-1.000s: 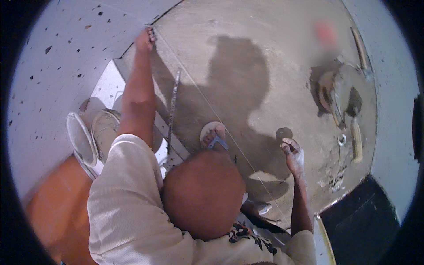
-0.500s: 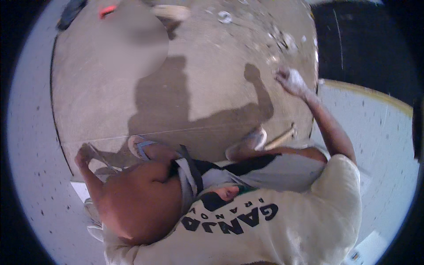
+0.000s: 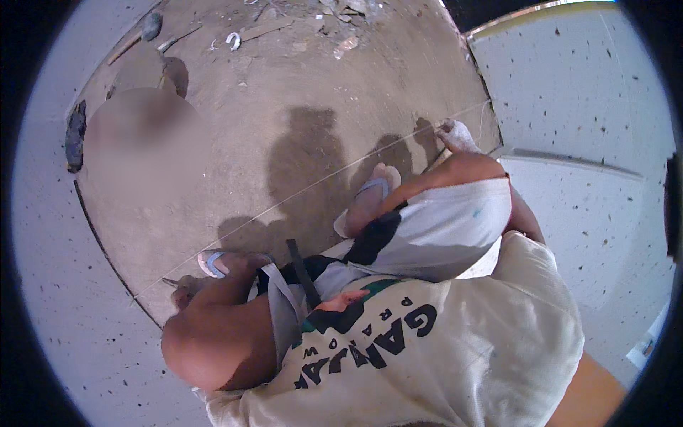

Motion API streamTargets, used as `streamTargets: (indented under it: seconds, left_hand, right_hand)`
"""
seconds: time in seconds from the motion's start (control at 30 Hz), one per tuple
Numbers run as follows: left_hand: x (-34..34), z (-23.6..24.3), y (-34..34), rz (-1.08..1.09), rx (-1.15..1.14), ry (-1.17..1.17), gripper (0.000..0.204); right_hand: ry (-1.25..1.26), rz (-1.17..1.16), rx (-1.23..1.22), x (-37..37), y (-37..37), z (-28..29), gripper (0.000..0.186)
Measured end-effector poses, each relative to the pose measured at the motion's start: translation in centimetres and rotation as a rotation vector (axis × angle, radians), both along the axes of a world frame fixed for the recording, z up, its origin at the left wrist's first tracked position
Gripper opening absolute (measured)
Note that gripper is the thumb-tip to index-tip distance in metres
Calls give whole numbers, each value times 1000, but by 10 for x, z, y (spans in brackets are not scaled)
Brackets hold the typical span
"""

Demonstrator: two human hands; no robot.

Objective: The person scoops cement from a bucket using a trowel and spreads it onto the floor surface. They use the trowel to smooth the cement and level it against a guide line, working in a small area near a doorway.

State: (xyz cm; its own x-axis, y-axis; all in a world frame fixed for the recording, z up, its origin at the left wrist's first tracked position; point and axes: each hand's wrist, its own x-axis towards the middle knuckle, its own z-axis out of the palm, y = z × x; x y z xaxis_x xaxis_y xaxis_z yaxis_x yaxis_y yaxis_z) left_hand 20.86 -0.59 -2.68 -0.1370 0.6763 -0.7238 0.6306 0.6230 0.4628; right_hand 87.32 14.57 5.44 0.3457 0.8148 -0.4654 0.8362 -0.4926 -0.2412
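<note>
A thin pale string [image 3: 306,185] stretches diagonally low over the dusty concrete floor [image 3: 235,164]. My right hand [image 3: 449,134], whitened with powder, has closed fingers pinching at the string near the right wall; a narrow wooden stick [image 3: 436,160] lies beneath it. My left hand [image 3: 183,297] is low at the left, mostly hidden behind my bare knee and in shadow, beside a short thin dark rod [image 3: 169,281]; its fingers are unclear. My feet in blue-strapped flip-flops [image 3: 213,265] rest near the string.
Speckled pale walls [image 3: 569,85] flank both sides, with a white ledge [image 3: 562,213] at right. Upper left holds a dark elongated object [image 3: 75,135], sticks [image 3: 124,48] and a grey lump [image 3: 151,27] beside a blurred patch. Debris [image 3: 345,46] and a white ring [image 3: 233,41] lie at the back.
The view has swung round. My right hand has moved toward the right wall onto the string; my left hand, earlier stretched to a corner, now sits low behind my knee.
</note>
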Motion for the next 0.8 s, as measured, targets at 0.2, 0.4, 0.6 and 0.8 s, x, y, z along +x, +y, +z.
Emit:
streamTargets:
  seconds: [0.2, 0.4, 0.6, 0.8]
  left_hand:
    - [-42, 25, 12, 22, -21, 63, 30]
    - [-67, 45, 19, 61, -36, 92, 28]
    - [-96, 70, 10, 163, -35, 123, 25]
    - [-194, 120, 25, 275, 103, 244, 23]
  right_hand:
    - [34, -92, 155, 8, -50, -70, 28]
    - [225, -169, 155, -24, -52, -71, 28]
    - [390, 31, 127, -54, 26, 8, 27]
    - [293, 416, 385, -80, 156, 79, 38]
